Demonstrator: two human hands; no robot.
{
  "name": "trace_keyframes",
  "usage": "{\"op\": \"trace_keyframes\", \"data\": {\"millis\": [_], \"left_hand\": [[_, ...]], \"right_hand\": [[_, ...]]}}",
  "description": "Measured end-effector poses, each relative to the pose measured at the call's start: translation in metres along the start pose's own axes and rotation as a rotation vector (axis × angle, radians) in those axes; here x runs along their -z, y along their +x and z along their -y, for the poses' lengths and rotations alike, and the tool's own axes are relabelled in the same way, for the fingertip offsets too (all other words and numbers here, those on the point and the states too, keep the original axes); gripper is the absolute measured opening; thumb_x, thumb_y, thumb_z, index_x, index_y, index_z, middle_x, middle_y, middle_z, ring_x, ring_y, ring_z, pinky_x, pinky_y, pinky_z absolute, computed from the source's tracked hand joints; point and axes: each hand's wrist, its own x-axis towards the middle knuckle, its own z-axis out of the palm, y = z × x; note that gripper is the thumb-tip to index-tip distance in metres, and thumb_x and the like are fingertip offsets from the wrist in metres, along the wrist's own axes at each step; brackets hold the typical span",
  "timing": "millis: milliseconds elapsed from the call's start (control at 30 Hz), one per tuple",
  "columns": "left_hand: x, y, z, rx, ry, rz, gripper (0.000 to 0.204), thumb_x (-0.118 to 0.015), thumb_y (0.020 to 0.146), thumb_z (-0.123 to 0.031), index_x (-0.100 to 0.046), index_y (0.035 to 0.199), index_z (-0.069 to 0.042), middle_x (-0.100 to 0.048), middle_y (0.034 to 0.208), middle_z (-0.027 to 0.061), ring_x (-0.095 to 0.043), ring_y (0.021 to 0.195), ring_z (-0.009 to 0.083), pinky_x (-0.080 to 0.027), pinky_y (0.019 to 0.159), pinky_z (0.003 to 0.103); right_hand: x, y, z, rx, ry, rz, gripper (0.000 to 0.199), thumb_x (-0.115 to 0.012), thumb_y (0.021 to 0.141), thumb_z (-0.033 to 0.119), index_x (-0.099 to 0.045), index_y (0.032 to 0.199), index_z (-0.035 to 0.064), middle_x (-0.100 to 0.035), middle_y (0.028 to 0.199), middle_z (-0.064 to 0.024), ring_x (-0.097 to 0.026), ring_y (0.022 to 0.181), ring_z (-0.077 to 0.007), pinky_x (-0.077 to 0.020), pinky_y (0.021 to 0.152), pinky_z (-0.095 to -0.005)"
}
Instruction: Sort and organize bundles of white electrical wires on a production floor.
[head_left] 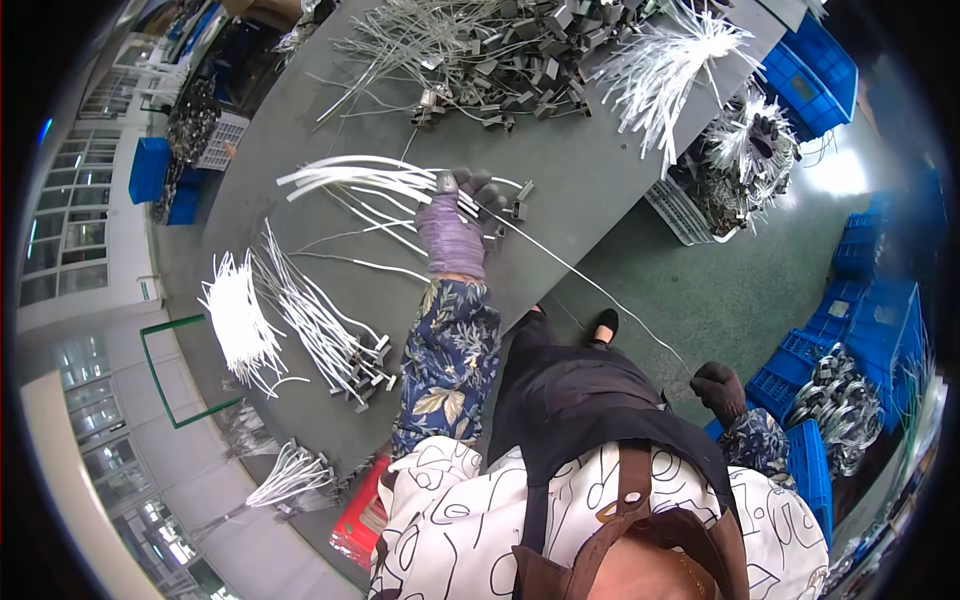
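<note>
White cable bundle [370, 185] pinned on the bench [590, 190] by your closed left hand [455, 225]; right hand [722, 387], fisted at 4 o'clock, draws one wire [600, 290] taut.

My left hand [455, 225] is stretched far out ahead of my chest over the desk [580, 170], arm nearly straight, floral sleeve to the wrist, purple glove on, dark fingertips [470, 187] curled down in a closed grip. My right hand [720, 388] hangs low by my right hip, off the desk, dark-gloved and balled into a fist, elbow bent.
</note>
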Motion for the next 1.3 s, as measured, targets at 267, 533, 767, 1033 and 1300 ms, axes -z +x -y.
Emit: {"op": "trace_keyframes", "data": {"millis": [267, 533, 767, 1033, 1300], "left_hand": [[0.044, -0.028, 0.100, -0.244, 0.969, 0.450, 0.021, -0.055, 0.088, -0.021, -0.058, 0.093, 0.000, -0.065, 0.081, 0.0141, -0.064, 0.070, 0.0244, -0.055, 0.064, 0.033], [0.031, -0.004, -0.038, -0.221, 0.204, -0.210, 0.028, -0.062, 0.085, -0.033, -0.054, 0.089, -0.007, -0.059, 0.079, 0.0038, -0.057, 0.063, 0.0170, -0.052, 0.062, 0.032], [0.048, -0.017, -0.019, 0.057, 0.710, -0.249, 0.024, -0.064, 0.084, -0.029, -0.062, 0.082, -0.005, -0.061, 0.067, 0.0015, -0.053, 0.050, 0.0070, -0.041, 0.041, 0.022], [0.067, 0.003, -0.044, -0.045, 0.510, -0.092, 0.035, -0.056, 0.089, -0.035, -0.058, 0.097, -0.001, -0.050, 0.052, 0.0016, -0.044, 0.039, 0.0097, -0.033, 0.035, 0.023], [0.010, -0.001, 0.018, 0.175, -0.248, 0.040, 0.022, -0.053, 0.090, -0.025, -0.052, 0.096, -0.003, -0.059, 0.101, 0.0210, -0.059, 0.095, 0.0357, -0.051, 0.083, 0.048]], "right_hand": [[-0.033, 0.015, 0.059, 0.049, 0.157, 0.064, 0.021, -0.063, 0.073, 0.023, -0.060, 0.078, 0.0032, -0.053, 0.065, -0.0029, -0.049, 0.059, -0.0113, -0.0392, 0.053, -0.0274], [-0.043, 0.038, 0.125, 0.285, -0.147, 0.150, 0.026, -0.061, 0.079, 0.024, -0.061, 0.094, 0.0021, -0.059, 0.078, -0.0069, -0.054, 0.069, -0.0134, -0.0439, 0.063, -0.0283], [-0.124, 0.070, 0.296, 0.815, -0.299, 0.334, 0.060, -0.064, 0.080, 0.036, -0.043, 0.126, 0.0040, -0.054, 0.117, -0.0194, -0.055, 0.105, -0.0309, -0.0432, 0.089, -0.0398], [-0.149, 0.204, 0.393, 0.813, -0.750, -0.490, 0.045, -0.065, 0.078, 0.034, -0.053, 0.109, 0.0045, -0.054, 0.112, -0.0220, -0.057, 0.097, -0.0388, -0.0472, 0.079, -0.0421], [-0.107, 0.111, 0.276, 1.158, -0.296, -0.119, 0.018, -0.057, 0.078, 0.019, -0.058, 0.087, 0.0040, -0.059, 0.080, -0.0147, -0.056, 0.068, -0.0304, -0.0439, 0.061, -0.0377]]}}
